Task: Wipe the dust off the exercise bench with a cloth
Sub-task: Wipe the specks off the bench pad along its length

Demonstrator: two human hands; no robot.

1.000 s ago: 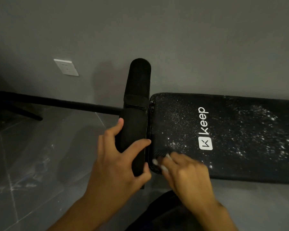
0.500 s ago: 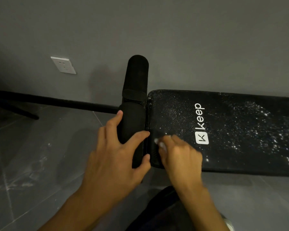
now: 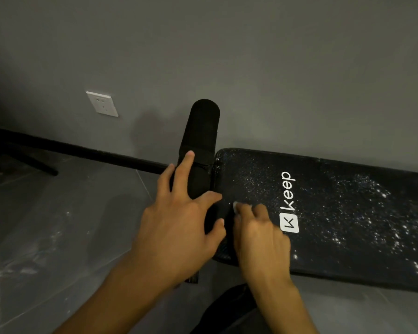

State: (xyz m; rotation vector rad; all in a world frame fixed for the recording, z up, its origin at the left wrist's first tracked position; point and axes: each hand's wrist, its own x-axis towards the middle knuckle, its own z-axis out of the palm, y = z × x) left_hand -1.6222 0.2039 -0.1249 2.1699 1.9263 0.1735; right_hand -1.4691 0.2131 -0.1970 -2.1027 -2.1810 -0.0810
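The black exercise bench (image 3: pixel 336 213) runs from the centre to the right, with a white "keep" logo and white dust specks thickest toward the right. A black foam roller (image 3: pixel 200 145) stands across its left end. My left hand (image 3: pixel 179 227) rests on the roller with fingers spread and fairly straight. My right hand (image 3: pixel 258 235) lies on the pad's left end, fingers curled over a small white cloth (image 3: pixel 235 207); only a bit of the cloth shows at the fingertips.
A grey wall stands close behind the bench, with a white socket plate (image 3: pixel 102 104) at the left. A black skirting strip (image 3: pixel 82 150) runs along the wall's base. The grey tiled floor (image 3: pixel 58 225) at the left shows white dust smears. A dark leg (image 3: pixel 222 309) is below.
My right hand with the cloth has slid away from the pad's near edge toward the wall. My left hand's fingers have reached further up the roller.
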